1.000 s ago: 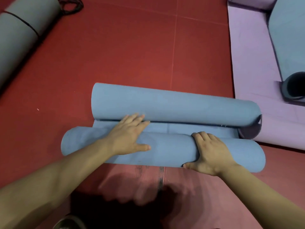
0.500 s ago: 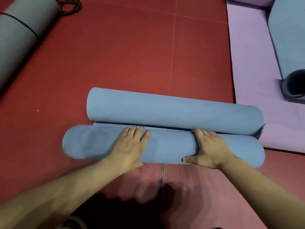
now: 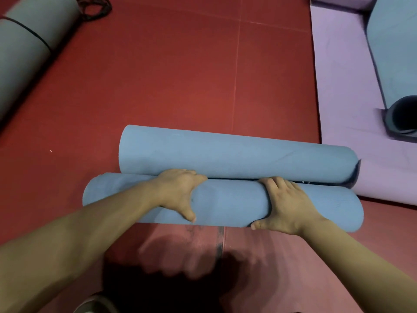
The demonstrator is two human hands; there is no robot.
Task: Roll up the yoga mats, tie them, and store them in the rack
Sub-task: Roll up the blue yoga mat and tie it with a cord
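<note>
The floor [image 3: 180, 71] is a dull red matting, crossed by one thin seam [image 3: 236, 82] running from near to far and another running left to right at the far edge. Nearer, the floor turns paler and ribbed, with a dark seam [image 3: 220, 240]. A soft dark shadow [image 3: 158, 290] lies along the near edge, and a tiny white speck [image 3: 50, 151] lies on the left.
</note>
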